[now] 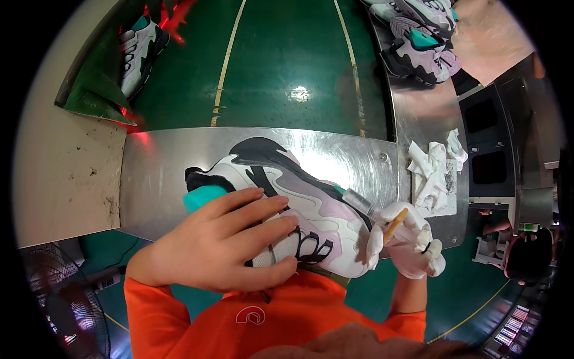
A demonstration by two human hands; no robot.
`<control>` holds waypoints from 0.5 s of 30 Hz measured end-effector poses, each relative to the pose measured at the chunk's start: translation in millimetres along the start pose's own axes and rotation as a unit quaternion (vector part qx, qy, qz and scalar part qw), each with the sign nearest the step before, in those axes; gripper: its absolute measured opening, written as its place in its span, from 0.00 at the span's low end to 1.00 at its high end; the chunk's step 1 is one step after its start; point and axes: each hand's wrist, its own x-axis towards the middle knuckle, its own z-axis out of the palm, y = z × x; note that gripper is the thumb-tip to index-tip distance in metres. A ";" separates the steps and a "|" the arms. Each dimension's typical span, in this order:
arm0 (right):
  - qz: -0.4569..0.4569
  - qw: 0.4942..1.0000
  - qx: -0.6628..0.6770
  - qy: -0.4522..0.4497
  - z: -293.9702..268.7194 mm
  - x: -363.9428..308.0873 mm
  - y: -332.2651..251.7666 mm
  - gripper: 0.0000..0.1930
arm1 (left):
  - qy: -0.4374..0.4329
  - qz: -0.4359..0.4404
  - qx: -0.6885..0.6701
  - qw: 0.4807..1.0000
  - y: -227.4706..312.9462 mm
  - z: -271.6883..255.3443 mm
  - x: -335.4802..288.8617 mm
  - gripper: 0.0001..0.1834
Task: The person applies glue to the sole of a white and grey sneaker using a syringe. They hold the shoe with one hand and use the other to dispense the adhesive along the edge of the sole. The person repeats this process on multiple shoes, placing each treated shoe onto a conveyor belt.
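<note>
A white, lilac and black sneaker [311, 203] lies tilted on its side at the metal ledge's near edge. Its dark sole faces away from me and its toe points right; teal stuffing shows at the ankle opening. My bare left hand [233, 239] grips its upper, fingers spread over the side and thumb by the black laces. At the toe, my right hand [406, 239], in a white glove with a dark tie at one finger, holds a clear, tube-like tool [359, 203]. The tool's greenish tip meets the sole edge. A tan strip [395, 225] shows among the gloved fingers; its kind is unclear.
Beyond the metal ledge [161, 179] runs a green belt [287, 66] with two pale lines. Another sneaker [140, 57] stands far left beside a green flap [95, 90]. Several sneakers [418, 57] are piled far right. Crumpled white cloths [430, 179] lie right; a fan [63, 305] stands lower left.
</note>
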 end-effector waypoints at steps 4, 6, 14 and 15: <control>0.013 0.999 0.040 -0.029 -3.1 6.1 1.6 0.52 | 0.010 -0.016 -0.007 1.000 2.6 -0.2 0.1 0.12; 0.017 0.999 0.043 -0.022 -3.7 5.6 2.8 0.52 | 0.013 -0.024 -0.013 1.000 2.8 -0.4 -1.6 0.12; -0.055 0.936 -0.230 0.262 28.0 -15.4 -11.1 0.43 | 0.002 -0.010 -0.001 1.000 2.1 0.4 -7.4 0.13; -0.063 0.914 -0.264 0.301 28.7 -18.1 -12.3 0.41 | 0.001 -0.006 0.001 1.000 2.8 0.1 -8.3 0.13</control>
